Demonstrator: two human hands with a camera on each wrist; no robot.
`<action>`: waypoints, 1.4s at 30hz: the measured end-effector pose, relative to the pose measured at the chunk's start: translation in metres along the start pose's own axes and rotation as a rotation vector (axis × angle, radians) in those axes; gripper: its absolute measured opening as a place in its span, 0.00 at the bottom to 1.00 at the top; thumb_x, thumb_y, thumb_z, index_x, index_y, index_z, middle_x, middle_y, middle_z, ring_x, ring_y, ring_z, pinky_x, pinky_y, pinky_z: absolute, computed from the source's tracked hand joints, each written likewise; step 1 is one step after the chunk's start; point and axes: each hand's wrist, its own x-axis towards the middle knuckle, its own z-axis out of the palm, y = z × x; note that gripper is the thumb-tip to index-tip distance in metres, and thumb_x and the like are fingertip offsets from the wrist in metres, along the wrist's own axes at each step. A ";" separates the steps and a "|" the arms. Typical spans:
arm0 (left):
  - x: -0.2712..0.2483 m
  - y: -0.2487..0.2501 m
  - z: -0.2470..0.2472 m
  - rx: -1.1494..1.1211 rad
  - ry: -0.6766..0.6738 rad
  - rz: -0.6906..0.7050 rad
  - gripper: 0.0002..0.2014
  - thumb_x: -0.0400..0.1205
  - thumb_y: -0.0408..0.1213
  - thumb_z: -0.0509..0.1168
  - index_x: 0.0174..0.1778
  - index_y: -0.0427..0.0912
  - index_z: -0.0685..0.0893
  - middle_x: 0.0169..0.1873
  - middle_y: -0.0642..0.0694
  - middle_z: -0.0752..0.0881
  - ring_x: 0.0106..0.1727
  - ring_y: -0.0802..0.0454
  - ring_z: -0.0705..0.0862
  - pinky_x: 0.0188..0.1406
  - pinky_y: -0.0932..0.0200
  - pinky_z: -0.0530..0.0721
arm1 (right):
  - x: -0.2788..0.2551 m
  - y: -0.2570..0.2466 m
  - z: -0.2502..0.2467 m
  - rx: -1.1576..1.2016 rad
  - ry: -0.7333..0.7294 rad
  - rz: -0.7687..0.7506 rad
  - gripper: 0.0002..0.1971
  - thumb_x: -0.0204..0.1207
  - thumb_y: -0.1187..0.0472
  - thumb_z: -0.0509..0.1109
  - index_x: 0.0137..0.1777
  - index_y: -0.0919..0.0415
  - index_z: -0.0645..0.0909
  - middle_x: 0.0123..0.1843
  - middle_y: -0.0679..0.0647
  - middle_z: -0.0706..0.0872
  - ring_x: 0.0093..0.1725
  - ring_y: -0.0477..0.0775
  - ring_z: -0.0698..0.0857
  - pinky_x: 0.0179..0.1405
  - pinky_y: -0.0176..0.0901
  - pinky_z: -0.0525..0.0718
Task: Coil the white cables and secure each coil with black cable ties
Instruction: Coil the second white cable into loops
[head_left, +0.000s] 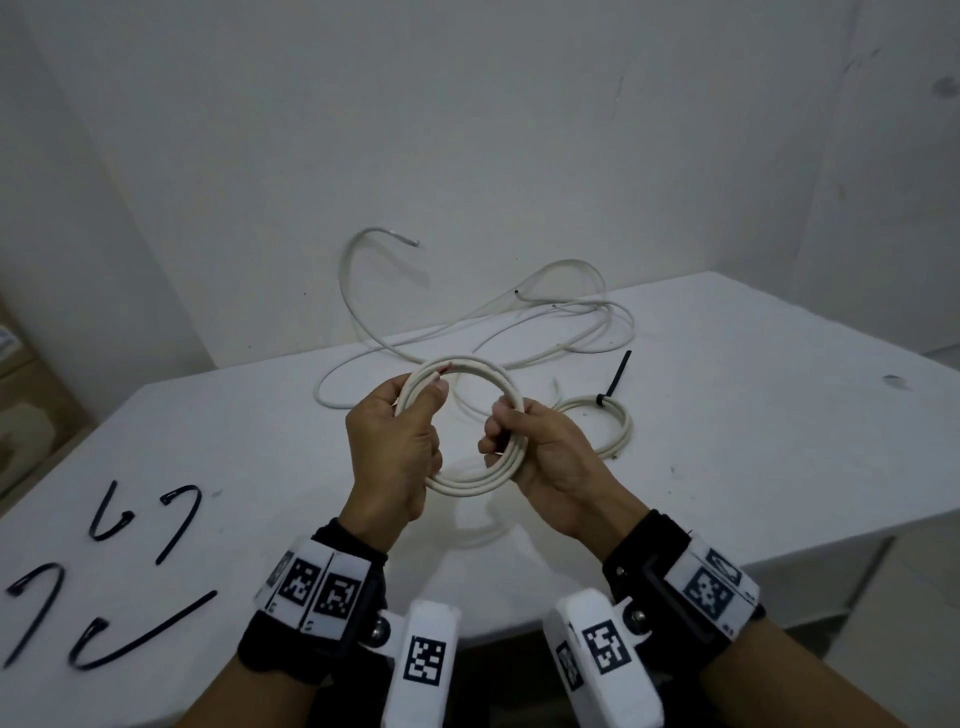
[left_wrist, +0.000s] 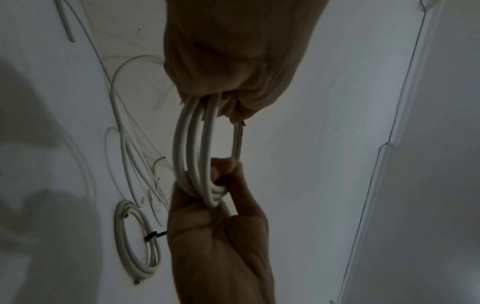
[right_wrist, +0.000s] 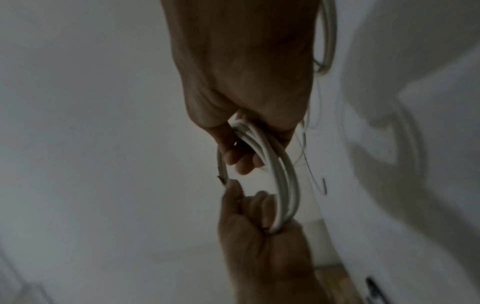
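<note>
Coil (head_left: 470, 470) of white cable, several turns, held above the table (head_left: 753, 415) between both my hands. My left hand (head_left: 395, 447) is curled round the left side of the ring, thumb pressing the turns near the top, where a cut end with a trace of red core shows. My right hand (head_left: 550, 462) is curled round the right side, fingers wrapped over the bundled turns. Both hands are clamped on the same coil; neither is free.

Handling, as I judge it: the cable looks light but fairly stiff and springy, since the turns hold a round shape and stand slightly apart in the left wrist view. I expect them to spread if my grip slackens. The jacket looks smooth, so a loose pinch may let turns slide. Best hold is where all turns and the free end bunch together, leaving a bare stretch of ring for a tie.

Finished coil (head_left: 605, 423) lies on the table just right of my right hand, cinched with a black tie (head_left: 615, 379) whose tail sticks up. Loose white cables (head_left: 519, 322) lie tangled at the far edge of the table. Spare black cable ties (head_left: 124, 577) lie on the table at my near left, well apart from the coil; one hand must release to fetch one.
</note>
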 end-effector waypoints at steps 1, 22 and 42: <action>0.001 -0.001 -0.001 -0.005 0.009 -0.008 0.02 0.80 0.31 0.70 0.46 0.38 0.87 0.16 0.51 0.63 0.15 0.57 0.59 0.16 0.67 0.58 | -0.002 -0.002 0.001 0.081 -0.056 0.027 0.06 0.78 0.65 0.64 0.40 0.60 0.77 0.29 0.51 0.81 0.29 0.48 0.82 0.32 0.37 0.81; 0.008 0.007 -0.014 -0.029 0.013 -0.118 0.01 0.79 0.31 0.70 0.45 0.39 0.86 0.17 0.53 0.63 0.15 0.58 0.60 0.14 0.69 0.57 | -0.012 0.003 -0.008 0.020 -0.078 0.120 0.15 0.67 0.54 0.72 0.52 0.59 0.80 0.46 0.56 0.88 0.48 0.54 0.86 0.59 0.50 0.81; 0.001 0.013 -0.007 0.224 -0.260 -0.229 0.11 0.77 0.21 0.63 0.38 0.40 0.70 0.17 0.50 0.69 0.15 0.57 0.60 0.12 0.68 0.56 | -0.002 -0.034 0.006 -1.590 -0.162 -0.559 0.17 0.80 0.56 0.67 0.66 0.58 0.79 0.47 0.51 0.84 0.41 0.42 0.80 0.45 0.38 0.76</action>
